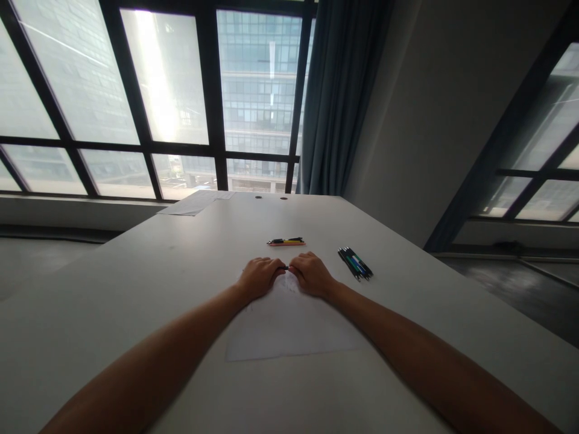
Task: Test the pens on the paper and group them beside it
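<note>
Reaching out over a pale surface [136,289], both forearms stretching forward from the near edge. Left hand [259,277] curling shut, knuckles up, resting at the far edge of a white sheet [289,328]. Right hand [311,274] curling the same way just beside it, the two nearly touching at the fingertips. Gripping between them a small dark pen [285,267], only a short piece showing in the gap, each hand closing on one end; too small to tell more about it. Lying flat under both wrists, the sheet spreading back toward the near edge, faint marks near its top too dim to read.

Lying just beyond the hands, a few pens [286,242] in black, yellow and pink, side by side, pointing left to right, apart from the fingers. Lying to the right of the right hand, near but not touching, a cluster of dark pens [355,264] with bits of blue and green, angling toward the near right. Sitting well apart at the far left corner, more papers [195,202]. Showing at the far edge, two small dark holes [271,197].

Standing behind, large windows [172,96] with dark frames, a grey-blue curtain [339,96] hanging at their right, a plain wall beside it.
</note>
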`<state>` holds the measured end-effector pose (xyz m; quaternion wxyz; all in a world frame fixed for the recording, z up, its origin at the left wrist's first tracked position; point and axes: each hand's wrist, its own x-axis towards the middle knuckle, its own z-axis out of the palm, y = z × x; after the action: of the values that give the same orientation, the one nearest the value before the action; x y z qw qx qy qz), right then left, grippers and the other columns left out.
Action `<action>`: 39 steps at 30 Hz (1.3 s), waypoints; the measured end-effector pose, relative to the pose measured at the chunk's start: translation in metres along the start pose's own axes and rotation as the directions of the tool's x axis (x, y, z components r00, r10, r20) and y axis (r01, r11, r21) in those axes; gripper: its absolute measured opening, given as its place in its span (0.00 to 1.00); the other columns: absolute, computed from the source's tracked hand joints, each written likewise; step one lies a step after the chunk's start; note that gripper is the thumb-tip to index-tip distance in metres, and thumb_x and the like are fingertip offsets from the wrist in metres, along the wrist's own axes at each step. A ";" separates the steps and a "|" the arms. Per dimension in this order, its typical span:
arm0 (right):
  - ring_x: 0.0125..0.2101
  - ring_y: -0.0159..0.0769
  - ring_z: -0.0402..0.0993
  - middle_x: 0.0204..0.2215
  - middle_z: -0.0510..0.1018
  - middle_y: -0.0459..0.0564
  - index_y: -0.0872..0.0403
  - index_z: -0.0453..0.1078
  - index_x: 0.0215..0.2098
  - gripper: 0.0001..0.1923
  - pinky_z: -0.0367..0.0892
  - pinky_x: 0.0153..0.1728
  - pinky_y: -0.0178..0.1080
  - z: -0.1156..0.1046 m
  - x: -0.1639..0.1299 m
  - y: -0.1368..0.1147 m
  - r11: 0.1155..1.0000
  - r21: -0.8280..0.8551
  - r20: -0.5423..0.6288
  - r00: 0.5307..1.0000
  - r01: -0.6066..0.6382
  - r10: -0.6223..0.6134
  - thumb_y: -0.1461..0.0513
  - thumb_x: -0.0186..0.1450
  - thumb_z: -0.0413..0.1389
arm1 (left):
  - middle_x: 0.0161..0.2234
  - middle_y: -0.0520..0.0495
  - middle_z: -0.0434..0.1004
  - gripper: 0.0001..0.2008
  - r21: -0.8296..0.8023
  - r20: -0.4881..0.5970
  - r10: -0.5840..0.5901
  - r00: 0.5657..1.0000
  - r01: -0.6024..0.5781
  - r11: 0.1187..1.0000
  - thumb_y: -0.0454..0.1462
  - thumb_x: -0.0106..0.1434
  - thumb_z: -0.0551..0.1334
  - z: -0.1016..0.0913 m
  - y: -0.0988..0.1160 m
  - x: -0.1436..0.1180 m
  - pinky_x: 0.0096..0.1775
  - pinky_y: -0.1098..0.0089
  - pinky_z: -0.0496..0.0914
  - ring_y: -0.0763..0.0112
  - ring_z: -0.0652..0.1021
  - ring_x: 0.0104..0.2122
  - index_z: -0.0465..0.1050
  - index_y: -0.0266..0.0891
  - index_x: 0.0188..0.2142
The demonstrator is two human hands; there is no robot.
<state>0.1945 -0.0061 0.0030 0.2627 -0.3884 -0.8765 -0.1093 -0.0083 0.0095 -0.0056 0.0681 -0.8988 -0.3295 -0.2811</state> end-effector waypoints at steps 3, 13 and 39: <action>0.28 0.36 0.67 0.25 0.75 0.50 0.56 0.70 0.30 0.13 0.55 0.36 0.40 0.000 0.000 -0.002 1.000 0.004 -0.013 1.000 -0.025 0.025 0.61 0.69 0.48 | 0.34 0.47 0.80 0.13 0.024 -0.034 0.018 0.999 -0.018 1.000 0.44 0.70 0.53 0.000 0.000 0.000 0.38 0.67 0.69 0.67 0.79 0.34 0.72 0.40 0.42; 0.25 0.35 0.68 0.21 0.72 0.46 0.53 0.65 0.26 0.16 0.62 0.32 0.38 -0.001 0.000 0.010 0.857 0.447 -0.321 0.849 -0.255 0.420 0.53 0.67 0.49 | 0.36 0.47 0.80 0.10 0.105 -0.097 -0.135 0.986 0.145 0.984 0.40 0.70 0.54 0.002 -0.002 0.000 0.39 0.66 0.69 0.64 0.79 0.36 0.70 0.40 0.44; 0.41 0.43 0.65 0.40 0.72 0.55 0.56 0.68 0.48 0.22 0.62 0.43 0.44 -0.002 0.002 0.008 0.971 -0.181 -0.072 0.982 0.158 -0.173 0.76 0.61 0.44 | 0.35 0.46 0.81 0.14 -0.035 -0.054 -0.129 0.990 0.127 0.991 0.43 0.69 0.52 -0.002 0.002 -0.002 0.38 0.67 0.70 0.65 0.80 0.35 0.71 0.40 0.45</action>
<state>0.1995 -0.0002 0.0058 0.2557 -0.3304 -0.8804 -0.2242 -0.0087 0.0061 -0.0051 0.0447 -0.8686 -0.3799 -0.3150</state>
